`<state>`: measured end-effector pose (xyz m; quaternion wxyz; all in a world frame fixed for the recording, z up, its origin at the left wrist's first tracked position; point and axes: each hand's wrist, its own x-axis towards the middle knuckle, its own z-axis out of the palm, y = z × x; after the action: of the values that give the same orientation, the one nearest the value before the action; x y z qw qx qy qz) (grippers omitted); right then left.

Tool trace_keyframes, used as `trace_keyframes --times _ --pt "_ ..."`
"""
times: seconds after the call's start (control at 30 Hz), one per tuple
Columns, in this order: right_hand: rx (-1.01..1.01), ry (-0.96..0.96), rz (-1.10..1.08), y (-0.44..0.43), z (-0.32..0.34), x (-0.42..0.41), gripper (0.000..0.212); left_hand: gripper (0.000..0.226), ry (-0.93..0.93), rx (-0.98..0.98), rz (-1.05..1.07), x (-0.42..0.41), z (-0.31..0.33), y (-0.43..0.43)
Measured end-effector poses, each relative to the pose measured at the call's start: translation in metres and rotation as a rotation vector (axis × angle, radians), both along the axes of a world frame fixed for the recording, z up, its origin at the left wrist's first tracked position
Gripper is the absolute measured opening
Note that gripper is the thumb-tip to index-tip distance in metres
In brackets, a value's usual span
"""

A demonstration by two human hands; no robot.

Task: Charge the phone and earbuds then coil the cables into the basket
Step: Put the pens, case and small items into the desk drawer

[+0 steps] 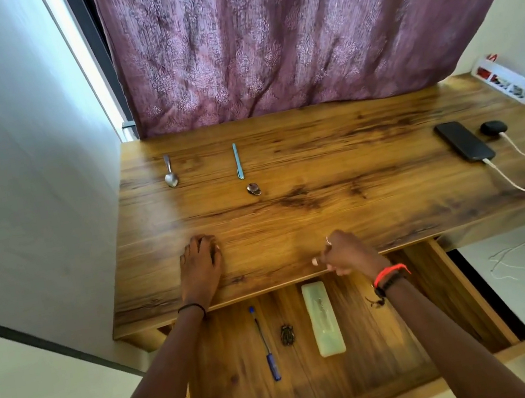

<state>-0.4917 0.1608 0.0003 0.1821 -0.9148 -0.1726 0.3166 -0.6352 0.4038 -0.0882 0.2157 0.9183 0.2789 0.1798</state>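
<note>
The phone (pixel 463 141) lies at the far right of the desk (pixel 325 209) with a white cable (pixel 492 164) plugged into its near end; the earbuds case (pixel 493 128) sits just beside it with a second cable (pixel 505 134) in it; both run off the desk's right edge toward the floor, and I cannot tell where they end. Charging looks set up, I judge; the coiling is all left, and no basket is in view.

My left grip (pixel 201 264) lies flat and wide on the desk, holding nothing; my right grip (pixel 346 252) hangs at the desk's front edge, fingers loosely curled, empty as far as I can see.

The desk is glossy wood grain; a spoon (pixel 171 176) and a light blue pen (pixel 237 161) lie toward the back; a drawer (pixel 398 332) stands open below; a purple curtain (pixel 295 30) hangs behind; a white power strip (pixel 509 81) sits by the right wall.
</note>
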Motion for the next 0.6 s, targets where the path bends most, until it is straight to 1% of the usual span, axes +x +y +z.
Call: trace_keyframes --times 0.07,0.17,0.27,0.4,0.5,0.6 --pt "0.087 -0.064 -0.039 0.024 0.008 0.018 0.019 0.023 0.007 0.01 0.042 0.007 0.0 0.002" --pt "0.183 -0.206 0.003 0.064 0.01 0.04 0.006 0.02 0.028 0.049 0.081 0.014 -0.003 0.001" --pt "0.232 -0.264 0.059 0.101 0.004 0.055 0.021 0.021 0.036 0.066 0.076 0.014 -0.005 0.001" --pt "0.135 -0.341 0.271 0.137 -0.007 0.065 0.051 0.022 0.028 0.063 0.066 0.013 -0.004 0.001" --pt "0.052 -0.45 0.395 0.151 -0.015 0.072 0.057 0.021 0.026 0.061 0.072 0.014 -0.004 0.001" --pt "-0.002 -0.484 0.491 0.157 -0.023 0.081 0.063 0.021 0.021 0.057 0.071 0.014 -0.004 0.002"
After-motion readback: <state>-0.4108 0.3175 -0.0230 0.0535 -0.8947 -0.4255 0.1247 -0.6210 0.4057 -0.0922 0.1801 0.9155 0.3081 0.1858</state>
